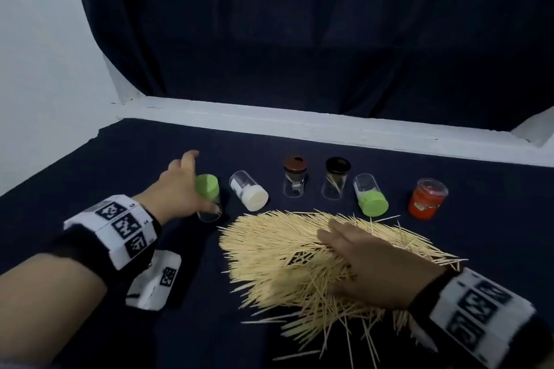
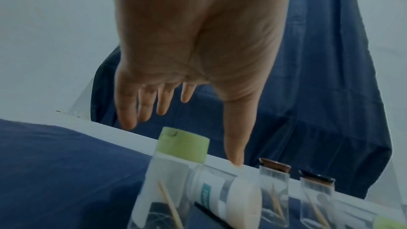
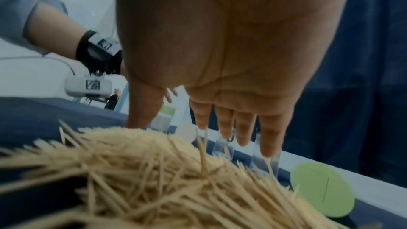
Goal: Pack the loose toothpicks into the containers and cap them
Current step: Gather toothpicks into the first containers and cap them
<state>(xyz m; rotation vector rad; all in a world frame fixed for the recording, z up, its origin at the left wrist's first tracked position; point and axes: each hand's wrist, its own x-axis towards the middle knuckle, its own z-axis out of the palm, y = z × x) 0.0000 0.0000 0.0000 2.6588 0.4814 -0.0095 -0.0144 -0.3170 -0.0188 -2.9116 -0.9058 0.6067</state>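
Right now your left hand [image 1: 177,189] is open, fingers spread, reaching around the upright green-capped container [image 1: 208,199] at the left end of the row; the left wrist view shows the thumb and fingers straight and apart from the cap, so nothing is gripped yet. Your right hand [image 1: 377,260] lies flat and open on the toothpick pile [image 1: 287,260], fingers straight, pressing rather than pinching. The pile sits on the dark cloth [image 1: 90,159] just in front of the containers: a white-capped one [image 1: 248,193] on its side, a brown-lidded jar [image 1: 295,175] and a black-lidded jar [image 1: 335,178] standing, a second green-capped one [image 1: 370,195] tipped over, and a red one [image 1: 427,199] furthest right. All appear capped, so I judge packing has barely begun. The risk is likely in the left hand: the green-capped container is tall and light, and a thumb arriving first could knock it onto the white-capped one just beside it. Under your right palm, sweeping sideways would probably fan the toothpicks across the cloth and cross them, making them harder to gather into an aligned bundle.
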